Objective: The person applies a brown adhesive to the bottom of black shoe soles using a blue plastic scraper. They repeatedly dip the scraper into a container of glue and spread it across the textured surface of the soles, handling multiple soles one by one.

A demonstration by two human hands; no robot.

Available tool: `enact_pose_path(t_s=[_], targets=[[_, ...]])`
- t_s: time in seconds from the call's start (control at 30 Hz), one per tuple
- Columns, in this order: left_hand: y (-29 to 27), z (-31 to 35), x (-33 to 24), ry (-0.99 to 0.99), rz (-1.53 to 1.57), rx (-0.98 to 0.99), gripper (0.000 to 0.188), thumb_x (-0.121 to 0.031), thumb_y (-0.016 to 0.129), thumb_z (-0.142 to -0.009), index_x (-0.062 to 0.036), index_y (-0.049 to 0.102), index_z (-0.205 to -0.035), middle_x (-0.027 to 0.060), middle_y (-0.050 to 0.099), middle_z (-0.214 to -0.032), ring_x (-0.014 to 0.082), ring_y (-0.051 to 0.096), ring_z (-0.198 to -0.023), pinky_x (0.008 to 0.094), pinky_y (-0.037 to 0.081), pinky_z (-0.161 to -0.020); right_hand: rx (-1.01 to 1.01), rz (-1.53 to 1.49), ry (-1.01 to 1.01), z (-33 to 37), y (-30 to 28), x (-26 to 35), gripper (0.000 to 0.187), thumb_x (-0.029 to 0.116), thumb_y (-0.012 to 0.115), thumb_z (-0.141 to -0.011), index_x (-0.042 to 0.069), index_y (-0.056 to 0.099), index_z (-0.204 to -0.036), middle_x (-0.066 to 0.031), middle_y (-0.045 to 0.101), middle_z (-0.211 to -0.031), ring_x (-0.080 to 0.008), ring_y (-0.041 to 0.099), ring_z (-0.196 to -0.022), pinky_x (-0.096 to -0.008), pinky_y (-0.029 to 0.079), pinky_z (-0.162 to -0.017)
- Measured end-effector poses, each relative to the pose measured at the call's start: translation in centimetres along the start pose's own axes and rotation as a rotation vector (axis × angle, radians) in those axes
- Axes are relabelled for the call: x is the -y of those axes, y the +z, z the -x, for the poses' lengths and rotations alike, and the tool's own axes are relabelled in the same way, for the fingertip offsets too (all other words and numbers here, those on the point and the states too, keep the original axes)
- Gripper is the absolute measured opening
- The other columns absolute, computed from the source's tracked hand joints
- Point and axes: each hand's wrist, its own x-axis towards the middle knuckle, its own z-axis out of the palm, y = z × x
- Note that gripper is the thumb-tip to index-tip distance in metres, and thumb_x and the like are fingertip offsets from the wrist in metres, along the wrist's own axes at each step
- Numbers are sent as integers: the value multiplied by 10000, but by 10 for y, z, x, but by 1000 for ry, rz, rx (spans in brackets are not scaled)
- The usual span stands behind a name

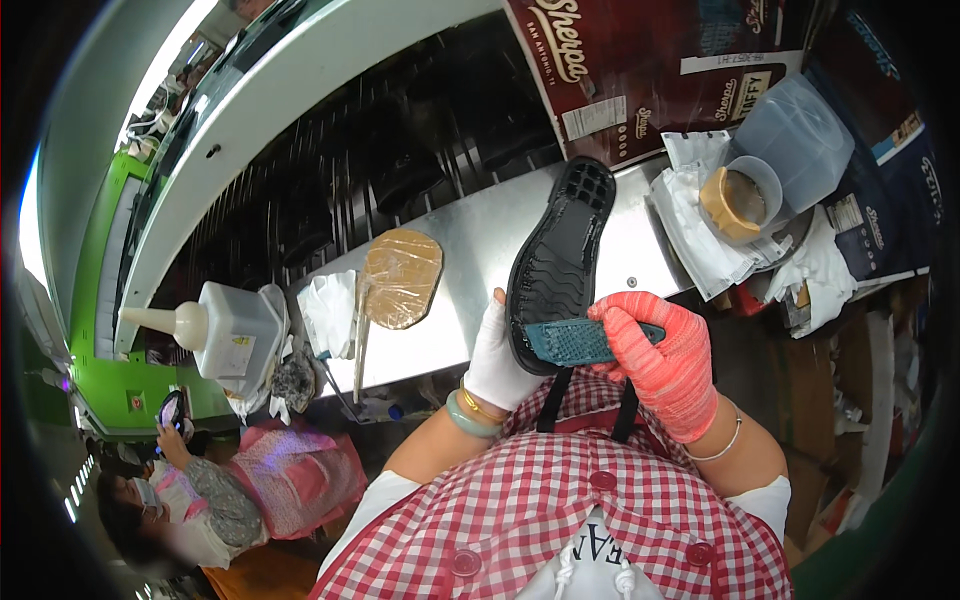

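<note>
A black shoe sole (pixel 556 245) is held tilted over the metal work surface, its hollow inner side facing up. My left hand (pixel 498 362), in a white glove, is closed on the sole's near left edge by the heel. My right hand (pixel 660 362), in a red-pink knit glove, grips a flat teal strip with a textured surface (pixel 570 341). The strip lies across the near end of the sole and appears to touch it. Whether it is a brush or a pad cannot be made out. The right fingertips wrap over its right part.
Left on the metal table (pixel 480 225) lies a plastic-wrapped tan pad (pixel 403 278), beside white cloths (pixel 328 312) and a squeeze bottle (pixel 235 330). To the right stand a cup of liquid (pixel 740 200) and a clear plastic container (pixel 795 140). Black racks run behind. A seated person (pixel 215 500) holds a phone.
</note>
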Motion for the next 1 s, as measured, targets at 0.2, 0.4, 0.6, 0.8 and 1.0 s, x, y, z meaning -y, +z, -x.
enact_pose_path(t_s=[0.2, 0.4, 0.6, 0.8, 1.0], targets=[[1, 5, -7, -57, -13, -95, 691, -581, 269, -936, -51, 365, -1369, 152, 462, -1333, 290, 481, -1196, 446, 372, -1025, 200, 116, -55, -13, 2, 0, 189, 112, 577, -888, -31, 638, -995, -85, 663, -853, -91, 615, -669, -232, 526, -625], [-28, 12, -28, -228, -66, -41, 649, -600, 283, -921, -82, 496, -1248, 144, 611, -1108, 310, 628, -913, 414, 542, -689, 411, 232, 40, -35, 14, 18, 234, 161, 557, -902, -27, 632, -1018, -88, 652, -838, -108, 610, -640, -230, 510, -605], [-30, 10, -44, -333, -105, -266, 629, -602, 295, -914, -89, 543, -1182, 152, 648, -971, 315, 638, -655, 336, 489, -429, 498, 238, 177, -56, 27, 21, 236, 165, 558, -909, -20, 629, -1038, -57, 634, -792, -83, 573, -600, -220, 483, -568], [-38, 0, -73, -503, -87, -213, 641, -585, 307, -917, -42, 542, -1162, 203, 651, -849, 313, 615, -513, 306, 448, -342, 502, 168, 254, -78, 39, 10, 253, 227, 566, -896, 11, 652, -996, -30, 623, -748, -50, 554, -528, -164, 412, -453], [-65, -16, -102, -661, -143, -171, 640, -536, 311, -934, 23, 521, -1161, 236, 648, -848, 341, 634, -531, 346, 511, -387, 508, 174, 241, -96, 44, 4, 327, 283, 617, -865, 0, 656, -1025, -44, 623, -714, -65, 551, -541, -194, 435, -491]])
